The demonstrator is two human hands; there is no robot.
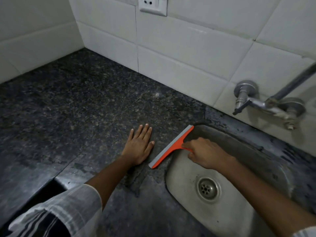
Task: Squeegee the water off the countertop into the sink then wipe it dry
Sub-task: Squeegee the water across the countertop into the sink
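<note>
An orange squeegee [172,146] with a grey rubber blade lies along the left rim of the steel sink [239,216]. My right hand [203,153] grips its orange handle from over the basin. My left hand [139,145] rests flat, fingers straight, on the dark speckled granite countertop [77,108] just left of the blade. Wet patches show on the counter near the sink's front left corner. The sink's round drain [208,188] sits in the basin below my right forearm.
White tiled walls close off the counter at the back and left. A metal tap [256,101] juts from the wall above the sink's far side. A wall socket [152,6] is mounted high up. The counter's front edge drops off at the lower left.
</note>
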